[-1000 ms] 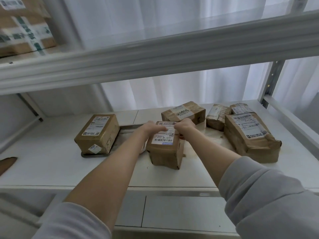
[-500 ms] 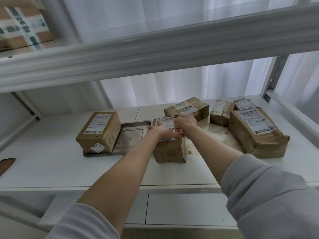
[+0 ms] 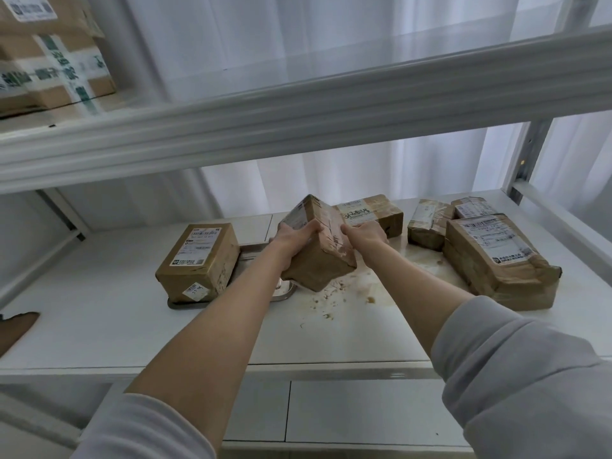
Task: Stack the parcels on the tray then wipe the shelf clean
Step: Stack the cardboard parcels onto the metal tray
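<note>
Both hands gripped one brown parcel (image 3: 319,251) between them; the left hand (image 3: 293,238) clasped its left side with fingers wrapped over the upper face, and the right hand (image 3: 364,234) pressed against its right side; the parcel was tilted, its labelled face turned up and to the left, one lower corner close above the shelf (image 3: 99,313); whether that corner touched the surface could not be told. The metal tray (image 3: 281,291) lay just left of the held parcel, mostly hidden behind the left forearm; a labelled parcel (image 3: 198,260) already sat on the tray's left part. Brown stains and crumbs (image 3: 334,289) marked the white shelf directly under and in front of the lifted parcel. Behind the hands a long parcel with handwriting (image 3: 371,212) lay flat near the back of the shelf; to its right stood a small taped parcel (image 3: 427,223), and beside that another small parcel (image 3: 472,207) touching the top of the large crumpled parcel (image 3: 496,260) at the right end. Grey sleeves (image 3: 516,376) were pushed up both forearms. On the upper shelf, at the far left, a carton with green-printed tape (image 3: 49,61) sat blurred; white curtains (image 3: 298,38) hung behind the rack.
</note>
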Motion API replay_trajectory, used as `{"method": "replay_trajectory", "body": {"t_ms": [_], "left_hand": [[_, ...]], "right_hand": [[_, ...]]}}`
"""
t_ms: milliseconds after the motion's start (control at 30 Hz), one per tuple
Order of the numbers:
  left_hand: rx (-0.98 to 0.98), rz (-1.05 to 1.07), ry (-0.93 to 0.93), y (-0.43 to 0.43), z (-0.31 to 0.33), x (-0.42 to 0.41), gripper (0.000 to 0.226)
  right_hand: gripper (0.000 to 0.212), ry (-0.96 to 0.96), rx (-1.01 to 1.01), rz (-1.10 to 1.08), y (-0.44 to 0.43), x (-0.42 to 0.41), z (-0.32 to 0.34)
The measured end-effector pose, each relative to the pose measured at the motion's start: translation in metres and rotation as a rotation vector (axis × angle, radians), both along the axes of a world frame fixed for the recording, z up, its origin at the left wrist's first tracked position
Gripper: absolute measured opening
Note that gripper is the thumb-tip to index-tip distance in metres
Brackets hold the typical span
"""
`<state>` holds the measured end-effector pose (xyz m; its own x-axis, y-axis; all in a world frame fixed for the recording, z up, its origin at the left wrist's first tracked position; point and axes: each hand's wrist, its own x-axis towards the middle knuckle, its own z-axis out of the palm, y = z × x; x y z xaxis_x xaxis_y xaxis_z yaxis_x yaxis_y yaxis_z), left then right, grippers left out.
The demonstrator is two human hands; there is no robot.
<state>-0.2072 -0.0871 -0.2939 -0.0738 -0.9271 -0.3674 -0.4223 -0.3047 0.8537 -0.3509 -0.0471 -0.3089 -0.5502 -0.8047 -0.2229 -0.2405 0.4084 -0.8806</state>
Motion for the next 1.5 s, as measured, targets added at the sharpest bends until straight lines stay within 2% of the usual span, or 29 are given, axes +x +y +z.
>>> {"method": "replay_trajectory", "body": {"t_ms": [133, 200, 333, 500, 567, 667, 700, 800, 867, 933, 1033, 1200, 1300, 1400, 1500], "left_hand": [[-0.05, 0.052, 0.064, -0.038, -0.024, 0.013, 0.1], [-0.077, 0.032, 0.066, -0.04, -0.025, 0.017, 0.104], [-0.094, -0.045, 0.059, -0.002, 0.006, 0.018, 0.11], [-0.155, -0.025, 0.052, 0.019, 0.029, 0.019, 0.115], [-0.198, -0.015, 0.072, 0.022, 0.034, 0.02, 0.104], [-0.252, 0.007, 0.13, 0.023, 0.035, 0.022, 0.067], [-0.265, 0.015, 0.128, 0.023, 0.035, 0.023, 0.061], [-0.307, 0.023, 0.114, 0.023, 0.033, 0.024, 0.058], [-0.306, 0.028, 0.115, 0.023, 0.033, 0.026, 0.057], [-0.267, 0.056, 0.14, 0.022, 0.034, 0.029, 0.051], [-0.134, 0.085, 0.201, 0.024, 0.035, 0.034, 0.034], [-0.035, 0.005, 0.287, 0.027, 0.031, 0.04, 0.039], [-0.037, -0.014, 0.333, 0.028, 0.032, 0.042, 0.055], [-0.028, -0.001, 0.36, 0.024, 0.033, 0.041, 0.068], [-0.002, 0.069, 0.422, 0.023, 0.036, 0.038, 0.065]], "right_hand": [[0.034, -0.038, -0.006, 0.042, 0.0, 0.003, 0.007], [0.027, -0.052, -0.022, 0.059, -0.001, 0.004, 0.011], [0.023, -0.095, -0.066, 0.04, 0.0, 0.003, 0.016], [0.023, -0.091, -0.084, 0.016, -0.002, 0.001, 0.018], [0.024, -0.119, -0.082, -0.013, -0.004, 0.001, 0.017], [0.024, -0.196, -0.068, -0.041, -0.004, 0.003, 0.017], [0.022, -0.214, -0.061, -0.045, -0.005, 0.003, 0.016], [0.02, -0.238, -0.053, -0.026, -0.012, 0.004, 0.007], [0.033, -0.28, -0.066, -0.007, -0.014, 0.005, 0.004], [0.043, -0.305, -0.084, 0.005, -0.01, 0.009, 0.006], [0.046, -0.34, -0.117, 0.057, -0.003, 0.013, 0.015], [0.062, -0.331, -0.154, 0.17, 0.002, 0.018, 0.023], [0.067, -0.365, -0.188, 0.161, 0.001, 0.018, 0.02], [0.067, -0.388, -0.193, 0.163, 0.001, 0.015, 0.019], [0.054, -0.496, -0.218, 0.171, 0.003, 0.018, 0.022]]}}
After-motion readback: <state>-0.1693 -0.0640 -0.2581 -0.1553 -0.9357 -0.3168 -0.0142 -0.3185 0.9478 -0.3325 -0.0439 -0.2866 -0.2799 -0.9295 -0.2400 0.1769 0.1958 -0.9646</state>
